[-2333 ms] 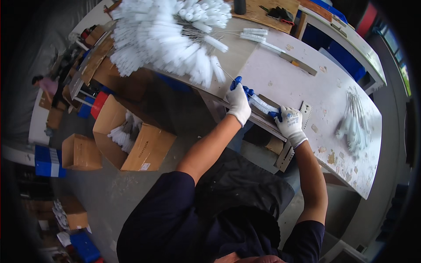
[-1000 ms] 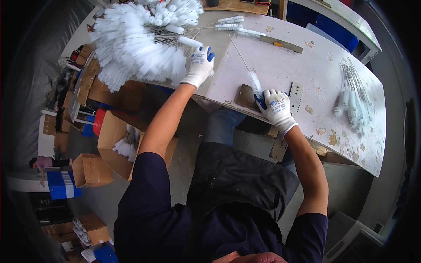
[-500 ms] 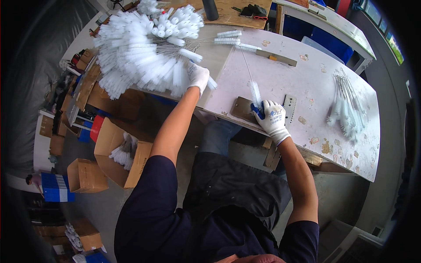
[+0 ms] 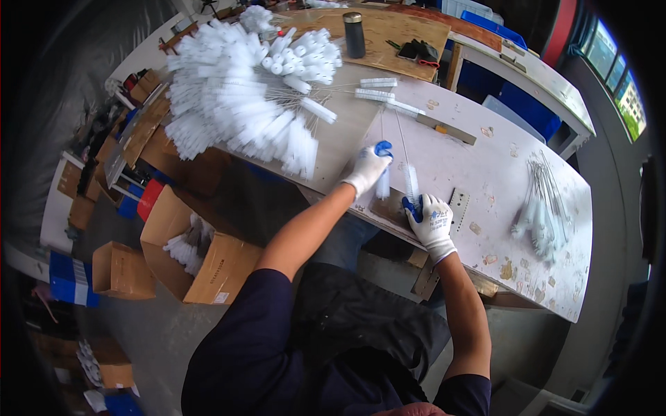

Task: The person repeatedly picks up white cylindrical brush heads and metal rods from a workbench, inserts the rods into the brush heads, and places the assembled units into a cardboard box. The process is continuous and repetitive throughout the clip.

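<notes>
My left hand (image 4: 369,168), in a white glove with blue fingertips, is closed on a white bottle brush (image 4: 383,186) whose bristles hang below the fingers. My right hand (image 4: 431,223), gloved the same way, pinches the bristle end of another white brush (image 4: 411,179). That brush's thin wire stem slants up and away over the table. Under and beside the hands lies a dark metal block (image 4: 390,209) at the table's near edge. Just right of my right hand is a perforated metal strip (image 4: 459,206). To the left spreads a big heap of white brushes (image 4: 236,104).
Several loose brushes (image 4: 375,94) lie near a metal bar (image 4: 447,129). A bundle of brushes (image 4: 541,215) rests at the table's right. Beyond stand a dark flask (image 4: 354,36) and a wooden board (image 4: 305,31). An open carton (image 4: 229,267) holding brushes is down at the left.
My left hand has come away from the heap to the right, bringing a brush beside my right hand. My right hand keeps its pinch on its brush. The whole view has shifted slightly.
</notes>
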The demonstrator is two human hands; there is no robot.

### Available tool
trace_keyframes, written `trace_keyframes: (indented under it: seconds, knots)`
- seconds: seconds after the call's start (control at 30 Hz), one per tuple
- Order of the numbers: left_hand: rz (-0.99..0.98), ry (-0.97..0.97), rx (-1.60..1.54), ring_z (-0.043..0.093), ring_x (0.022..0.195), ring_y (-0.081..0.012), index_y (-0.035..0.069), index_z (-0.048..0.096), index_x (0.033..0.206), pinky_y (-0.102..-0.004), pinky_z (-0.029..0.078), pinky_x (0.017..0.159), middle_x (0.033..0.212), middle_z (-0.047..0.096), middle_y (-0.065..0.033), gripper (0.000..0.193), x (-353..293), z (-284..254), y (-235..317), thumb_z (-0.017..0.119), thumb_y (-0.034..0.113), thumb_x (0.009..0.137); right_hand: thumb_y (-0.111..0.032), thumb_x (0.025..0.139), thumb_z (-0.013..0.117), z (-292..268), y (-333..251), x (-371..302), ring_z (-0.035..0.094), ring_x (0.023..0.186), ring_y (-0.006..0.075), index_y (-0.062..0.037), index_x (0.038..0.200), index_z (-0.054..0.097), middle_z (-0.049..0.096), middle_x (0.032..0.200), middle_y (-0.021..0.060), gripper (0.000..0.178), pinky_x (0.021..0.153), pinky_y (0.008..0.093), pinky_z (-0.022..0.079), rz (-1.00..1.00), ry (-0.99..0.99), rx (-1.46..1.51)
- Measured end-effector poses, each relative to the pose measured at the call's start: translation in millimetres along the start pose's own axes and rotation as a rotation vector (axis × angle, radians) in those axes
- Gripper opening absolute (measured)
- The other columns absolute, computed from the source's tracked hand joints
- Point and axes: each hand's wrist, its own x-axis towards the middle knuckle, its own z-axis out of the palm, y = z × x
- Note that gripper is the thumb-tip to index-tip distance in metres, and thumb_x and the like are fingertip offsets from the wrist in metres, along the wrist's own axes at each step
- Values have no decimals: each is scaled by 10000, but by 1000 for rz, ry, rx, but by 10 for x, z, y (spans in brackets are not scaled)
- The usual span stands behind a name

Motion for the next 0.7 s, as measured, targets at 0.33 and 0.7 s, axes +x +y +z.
trace_keyframes:
  seconds: [0.33, 0.7]
  knots:
    - [215, 222, 243, 682, 1040, -355, 89, 666, 1206, -451, 526, 923, 1150, 712, -161, 402, -84, 152, -322, 665, 334, 887, -369, 781, 766, 23, -41, 24, 661, 884, 339, -57, 912, 634, 678, 906, 144, 363, 786, 447, 518, 27, -46, -21]
    - [246, 268, 319, 686, 1007, -368, 80, 630, 1241, -461, 529, 883, 1110, 716, -188, 420, -98, 149, -390, 636, 365, 932, -377, 787, 754, 27, -90, 25, 657, 889, 340, -56, 924, 637, 678, 912, 143, 368, 793, 446, 515, 36, -50, -20]
